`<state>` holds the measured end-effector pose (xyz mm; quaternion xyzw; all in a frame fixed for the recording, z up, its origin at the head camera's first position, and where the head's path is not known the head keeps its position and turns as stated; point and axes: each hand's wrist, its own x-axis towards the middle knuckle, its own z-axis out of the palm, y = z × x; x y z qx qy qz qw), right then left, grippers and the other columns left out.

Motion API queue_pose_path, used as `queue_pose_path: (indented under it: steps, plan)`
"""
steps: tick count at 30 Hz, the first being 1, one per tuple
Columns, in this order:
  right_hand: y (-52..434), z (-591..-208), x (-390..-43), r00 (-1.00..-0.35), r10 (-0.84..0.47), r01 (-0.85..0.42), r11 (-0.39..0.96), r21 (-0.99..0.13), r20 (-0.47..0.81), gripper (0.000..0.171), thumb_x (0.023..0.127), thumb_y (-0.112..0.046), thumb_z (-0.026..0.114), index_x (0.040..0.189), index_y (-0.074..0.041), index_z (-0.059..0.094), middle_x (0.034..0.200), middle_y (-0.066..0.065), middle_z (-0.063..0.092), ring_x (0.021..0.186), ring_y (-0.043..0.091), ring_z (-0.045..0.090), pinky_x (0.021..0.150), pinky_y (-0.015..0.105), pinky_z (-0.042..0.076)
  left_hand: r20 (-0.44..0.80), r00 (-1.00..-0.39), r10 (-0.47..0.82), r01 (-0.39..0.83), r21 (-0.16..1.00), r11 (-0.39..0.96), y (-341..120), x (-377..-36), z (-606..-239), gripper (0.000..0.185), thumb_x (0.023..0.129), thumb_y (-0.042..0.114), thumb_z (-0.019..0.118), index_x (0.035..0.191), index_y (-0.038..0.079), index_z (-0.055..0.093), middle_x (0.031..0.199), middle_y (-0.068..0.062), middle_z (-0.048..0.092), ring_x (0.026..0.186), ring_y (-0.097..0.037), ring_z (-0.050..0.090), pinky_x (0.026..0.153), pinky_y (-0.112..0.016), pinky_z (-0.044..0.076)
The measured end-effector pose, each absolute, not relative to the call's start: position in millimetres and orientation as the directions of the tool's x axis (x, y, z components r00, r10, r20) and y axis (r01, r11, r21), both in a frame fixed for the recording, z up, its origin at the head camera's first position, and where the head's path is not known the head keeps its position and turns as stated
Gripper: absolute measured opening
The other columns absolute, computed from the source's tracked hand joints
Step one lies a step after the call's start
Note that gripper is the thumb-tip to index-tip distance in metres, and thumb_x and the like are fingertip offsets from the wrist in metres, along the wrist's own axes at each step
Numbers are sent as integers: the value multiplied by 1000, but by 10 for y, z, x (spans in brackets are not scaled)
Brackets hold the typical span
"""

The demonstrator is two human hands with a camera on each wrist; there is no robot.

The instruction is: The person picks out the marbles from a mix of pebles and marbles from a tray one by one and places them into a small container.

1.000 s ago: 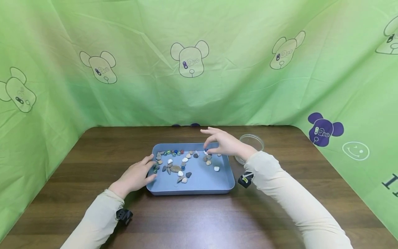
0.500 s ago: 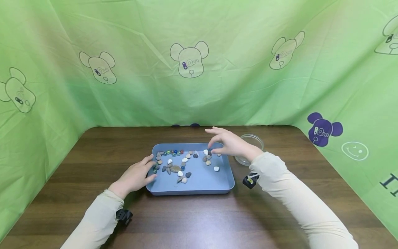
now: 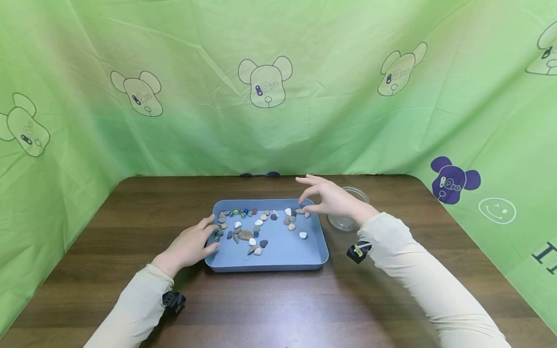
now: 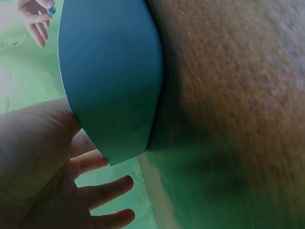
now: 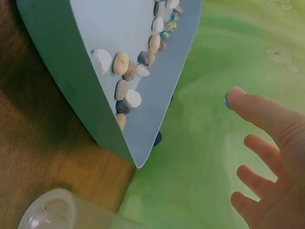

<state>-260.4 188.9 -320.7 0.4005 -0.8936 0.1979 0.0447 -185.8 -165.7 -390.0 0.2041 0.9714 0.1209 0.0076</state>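
Green cloth printed with bear heads, one lettered "Qee", walls in the brown wooden table (image 3: 130, 208), where a clear round glass dish (image 3: 348, 205) stands just right of the shallow blue rectangular plastic tray (image 3: 283, 256) scattered with pebbles and marbles. Above the tray's far right corner the right hand (image 3: 330, 200) pinches a small blue glass marble (image 5: 228, 100) between thumb and forefinger. Relaxed and holding nothing, the left hand (image 3: 189, 246) rests against the tray's near left edge.
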Motion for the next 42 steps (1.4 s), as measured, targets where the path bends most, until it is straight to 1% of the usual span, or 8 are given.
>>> queue_pose_path:
  steps: [4,9,14,17,27,35,42]
  plan:
    - [1933,-3192,-2621,-710,-676,-697,637,-330,196,11,77,-11,73,87,-15,72,143,21,42,137,44,29,111,57,26,32,-916,401,397,235,887,-1654,-1857,-3895,47,90,28,59,127,-2,54,145,-23,37,121,-40,51,99,-51,43]
    - [1994,-3181,-2631,-738,-652,-667,664,-337,177,11,78,-13,73,89,-13,72,145,18,42,139,42,28,112,55,25,27,-918,395,390,236,890,-1651,-1857,-3885,48,90,29,59,127,-1,54,146,-23,37,121,-41,51,99,-51,43]
    - [2050,-3166,-2625,-747,-640,-657,671,-343,178,12,79,-13,72,91,-9,72,144,19,42,139,43,27,112,55,25,27,-916,401,396,230,889,-1651,-1859,-3879,47,90,28,59,127,-1,54,145,-23,38,120,-41,52,98,-51,44]
    - [2072,-3154,-2621,-751,-637,-653,675,-344,177,13,78,-12,72,91,-8,72,144,20,42,139,43,27,113,55,24,27,-915,403,398,231,888,-1655,-1861,-3880,46,90,28,59,127,-1,54,145,-24,38,120,-41,52,98,-51,44]
    - [2155,-3138,-2624,-770,-612,-632,690,-352,182,12,77,-11,73,89,-11,72,144,19,42,139,43,26,114,55,21,36,-914,404,401,231,887,-1662,-1867,-3896,47,90,28,59,127,-1,54,145,-23,37,120,-42,52,98,-52,44]
    - [2252,-3152,-2618,-791,-581,-607,705,-368,193,12,77,-11,73,89,-12,72,144,20,42,139,44,26,111,55,26,35,-913,407,404,229,886,-1656,-1863,-3889,46,90,27,59,127,-1,54,145,-23,38,120,-42,52,98,-52,44]
    - [2338,-3163,-2617,-802,-561,-594,716,-366,203,11,77,-11,73,88,-15,72,143,20,43,138,44,26,113,57,22,29,-914,404,399,238,886,-1662,-1860,-3895,47,90,27,59,127,-2,54,145,-23,37,121,-40,51,99,-51,44]
